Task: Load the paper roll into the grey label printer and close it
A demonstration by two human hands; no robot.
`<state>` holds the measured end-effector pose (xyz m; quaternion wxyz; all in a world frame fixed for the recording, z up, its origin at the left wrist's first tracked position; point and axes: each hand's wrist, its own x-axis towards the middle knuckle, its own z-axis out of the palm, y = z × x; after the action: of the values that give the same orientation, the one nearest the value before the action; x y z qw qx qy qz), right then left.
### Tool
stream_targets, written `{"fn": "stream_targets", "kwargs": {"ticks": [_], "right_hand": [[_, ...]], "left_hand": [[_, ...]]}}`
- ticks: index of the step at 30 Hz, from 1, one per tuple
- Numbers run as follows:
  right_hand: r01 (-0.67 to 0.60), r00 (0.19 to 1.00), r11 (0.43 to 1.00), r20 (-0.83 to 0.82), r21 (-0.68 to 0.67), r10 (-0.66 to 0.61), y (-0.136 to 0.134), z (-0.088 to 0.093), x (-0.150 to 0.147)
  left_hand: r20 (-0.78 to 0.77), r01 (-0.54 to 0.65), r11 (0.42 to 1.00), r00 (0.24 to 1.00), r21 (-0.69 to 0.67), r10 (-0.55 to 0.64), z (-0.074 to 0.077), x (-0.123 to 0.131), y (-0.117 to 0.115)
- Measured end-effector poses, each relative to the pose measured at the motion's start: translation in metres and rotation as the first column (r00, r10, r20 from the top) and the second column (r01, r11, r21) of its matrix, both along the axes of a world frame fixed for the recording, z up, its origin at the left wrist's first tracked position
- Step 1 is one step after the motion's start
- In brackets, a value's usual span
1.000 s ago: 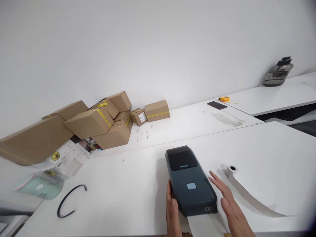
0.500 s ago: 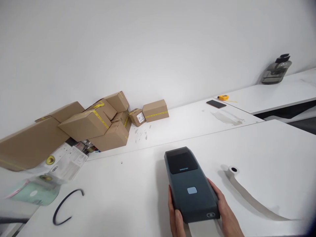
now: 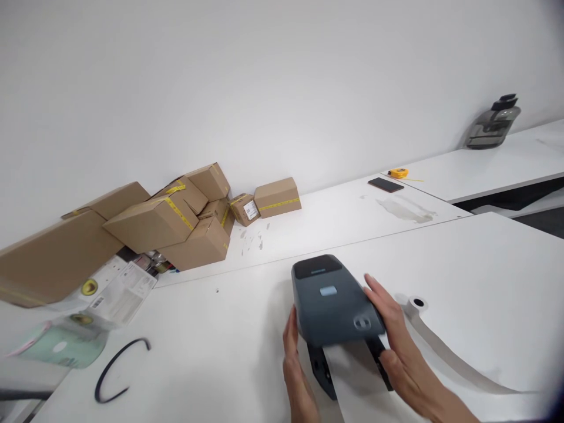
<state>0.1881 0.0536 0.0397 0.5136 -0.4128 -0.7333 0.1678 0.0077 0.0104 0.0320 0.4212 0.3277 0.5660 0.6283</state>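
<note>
A dark slate label printer (image 3: pixel 328 305) with a black window and a pale button is between my two hands, over the white table. Its near end is raised, and black side pieces (image 3: pixel 321 367) show beneath the cover. White material, perhaps a paper strip, lies between those pieces. My left hand (image 3: pixel 296 367) grips the left side with its fingers along the edge. Against the right side, my right hand (image 3: pixel 399 341) has its thumb low near the black piece and its fingers on the cover. A white paper roll (image 3: pixel 414 306) with a long unrolled tail lies to the right.
Cardboard boxes (image 3: pixel 150 223) are piled at the back left, with a smaller box (image 3: pixel 277 198) beside them. Plastic pouches (image 3: pixel 66 346) and a curved black strip (image 3: pixel 108 370) lie left. Further back are a phone (image 3: pixel 386 185), yellow tape measure (image 3: pixel 398 173) and water bottle (image 3: pixel 492 126).
The printer's near end has come up, so its black side pieces now show underneath. My left hand has shifted left and up the side; my right hand has moved up along the cover.
</note>
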Motion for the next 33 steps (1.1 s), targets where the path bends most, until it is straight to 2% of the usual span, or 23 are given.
{"fn": "stream_targets", "kwargs": {"ticks": [3, 6, 10, 13, 15, 17, 19, 21, 23, 25, 27, 29, 31, 33], "right_hand": [[-0.063, 0.998, 0.98, -0.006, 0.19, 0.065, 0.042, 0.04, -0.013], [0.012, 1.0, 0.972, -0.026, 0.236, -0.007, 0.086, 0.07, -0.027], [0.069, 0.997, 0.991, -0.037, 0.114, -0.065, 0.134, 0.097, -0.042], [0.077, 0.997, 0.997, -0.027, -0.008, -0.077, 0.16, 0.109, -0.049], [0.065, 0.998, 0.997, -0.003, -0.05, -0.065, 0.171, 0.114, -0.049], [0.038, 0.999, 0.998, 0.015, -0.048, -0.037, 0.173, 0.114, -0.046], [0.048, 0.999, 0.999, -0.005, 0.022, -0.048, 0.164, 0.111, -0.04], [0.14, 0.988, 0.972, -0.091, 0.187, -0.125, 0.148, 0.103, -0.031], [0.218, 0.972, 0.908, -0.164, 0.358, -0.169, 0.127, 0.093, -0.023], [0.153, 0.986, 0.887, -0.123, 0.436, -0.109, 0.108, 0.081, -0.018], [-0.05, 0.998, 0.932, 0.043, 0.358, 0.037, 0.096, 0.068, -0.017], [-0.236, 0.946, 0.959, 0.264, 0.157, 0.189, 0.091, 0.054, -0.019], [-0.313, 0.824, 0.948, 0.477, -0.064, 0.304, 0.092, 0.04, -0.023], [-0.318, 0.685, 0.92, 0.615, -0.23, 0.391, 0.098, 0.03, -0.027]], "left_hand": [[-0.081, -0.086, 0.981, 0.992, 0.173, 0.101, 0.018, -0.013, 0.027], [-0.195, -0.058, 0.988, 0.977, 0.141, 0.086, 0.022, -0.024, 0.055], [-0.336, 0.052, 0.999, 0.941, 0.0, -0.049, 0.004, -0.03, 0.075], [-0.361, 0.098, 0.993, 0.926, -0.066, -0.116, -0.008, -0.027, 0.074], [-0.365, 0.099, 0.99, 0.922, -0.102, -0.129, -0.01, -0.024, 0.071], [-0.377, 0.084, 0.99, 0.918, -0.116, -0.122, -0.009, -0.022, 0.069], [-0.389, 0.077, 0.991, 0.914, -0.11, -0.114, -0.008, -0.021, 0.069], [-0.392, 0.085, 0.993, 0.913, -0.08, -0.11, -0.008, -0.021, 0.07], [-0.39, 0.096, 0.995, 0.915, -0.037, -0.103, -0.008, -0.021, 0.071], [-0.399, 0.099, 0.995, 0.912, -0.006, -0.093, -0.008, -0.02, 0.071], [-0.421, 0.092, 0.996, 0.903, -0.007, -0.087, -0.007, -0.02, 0.071], [-0.448, 0.092, 0.996, 0.89, -0.014, -0.088, -0.005, -0.02, 0.071], [-0.484, 0.106, 0.994, 0.869, -0.02, -0.102, -0.003, -0.021, 0.071], [-0.539, 0.142, 0.99, 0.831, -0.029, -0.135, -0.001, -0.023, 0.072]]}}
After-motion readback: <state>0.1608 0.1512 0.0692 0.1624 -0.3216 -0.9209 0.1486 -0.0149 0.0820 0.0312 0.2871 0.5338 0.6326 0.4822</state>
